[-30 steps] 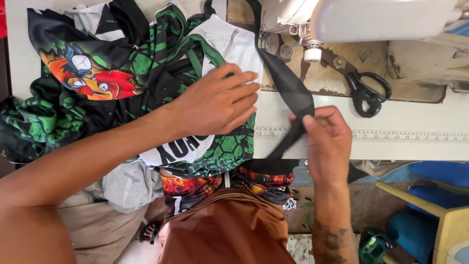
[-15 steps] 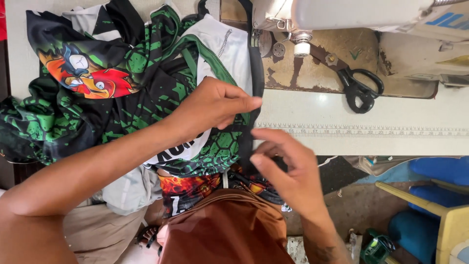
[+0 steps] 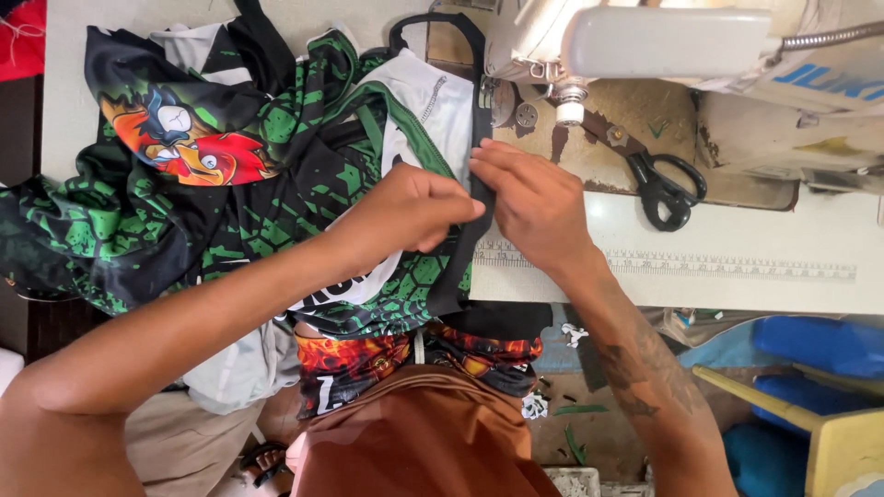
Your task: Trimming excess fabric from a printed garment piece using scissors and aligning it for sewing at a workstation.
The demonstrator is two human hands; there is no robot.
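Both hands meet at the middle of the table: the left hand (image 3: 419,207) is curled into a loose fist, its fingertips pinching the black trim strip (image 3: 479,184), while the right hand (image 3: 534,202) lies flat beside it with fingers pressed together on the same strip. That strip runs along the edge of the green and black printed jersey (image 3: 230,193), which sprawls over the left half of the white sewing table (image 3: 737,276), its white panel just under the left hand. At the top right stands the white sewing machine (image 3: 663,41), its needle area just above the right hand. A ruler scale (image 3: 700,267) is marked along the table's front edge. Black-handled scissors (image 3: 663,184) lie on the machine bed, near the right hand but apart from it.
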